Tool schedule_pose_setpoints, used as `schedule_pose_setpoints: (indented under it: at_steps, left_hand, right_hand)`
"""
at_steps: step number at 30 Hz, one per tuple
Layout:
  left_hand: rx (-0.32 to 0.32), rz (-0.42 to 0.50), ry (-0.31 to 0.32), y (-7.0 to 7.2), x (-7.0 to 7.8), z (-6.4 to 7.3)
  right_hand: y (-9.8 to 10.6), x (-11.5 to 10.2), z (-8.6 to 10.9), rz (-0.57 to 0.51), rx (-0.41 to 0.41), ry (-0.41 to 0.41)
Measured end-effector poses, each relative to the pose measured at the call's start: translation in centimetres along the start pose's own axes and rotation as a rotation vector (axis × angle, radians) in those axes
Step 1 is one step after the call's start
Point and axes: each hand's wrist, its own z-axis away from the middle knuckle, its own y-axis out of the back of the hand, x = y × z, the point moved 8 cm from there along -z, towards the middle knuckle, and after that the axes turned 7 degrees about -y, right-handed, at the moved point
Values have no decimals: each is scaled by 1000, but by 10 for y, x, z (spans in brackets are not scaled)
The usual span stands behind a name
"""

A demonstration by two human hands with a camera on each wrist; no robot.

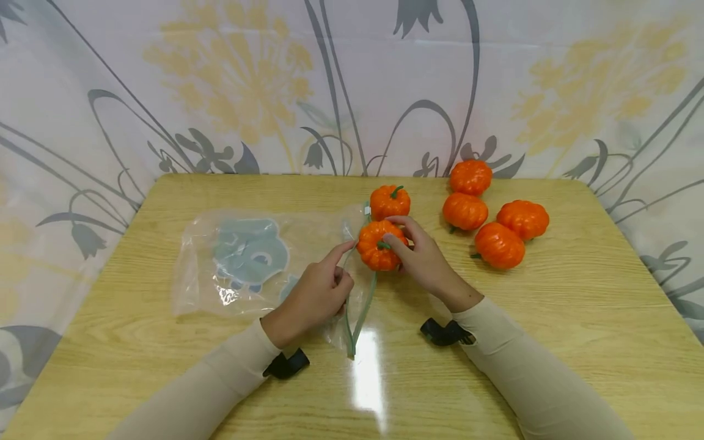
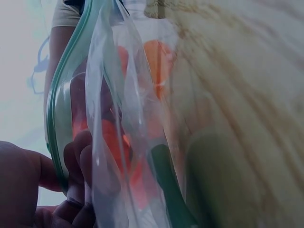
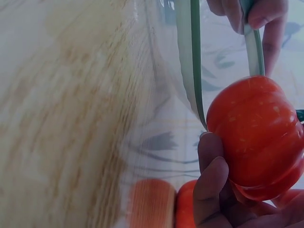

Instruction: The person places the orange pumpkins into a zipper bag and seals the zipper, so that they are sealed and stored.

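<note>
Pinching the clear bag (image 1: 310,238) with fingers of the left hand (image 1: 315,294), gripping one pumpkin (image 1: 371,249) at its rim (image 3: 255,56) with the right hand (image 1: 426,260). Seeing none inside yet, though unsure through creases. Outside, on the worktop (image 1: 594,293): another pumpkin (image 1: 385,206) at 12 o'clock, four pumpkins (image 1: 499,245) around 2 and 3.

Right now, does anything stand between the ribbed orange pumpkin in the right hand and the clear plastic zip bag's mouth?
Nothing visible does: the right hand holds the pumpkin at the mouth of the bag; its green rims stand apart, the left hand pinching one.
</note>
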Motion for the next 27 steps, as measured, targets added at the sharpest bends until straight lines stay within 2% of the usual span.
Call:
schedule_pose_setpoints:
  at_steps: [5, 12, 27]
  left_hand:
    - [-6, -22, -22, 0, 3, 0]
    - [-12, -35, -22, -1, 4, 3]
    - [-21, -62, -36, -2, 8, 2]
  right_hand:
    - [1, 2, 0, 11, 9, -5]
    - [-4, 3, -1, -7, -2, -8]
    - [-7, 1, 0, 28, -36, -8]
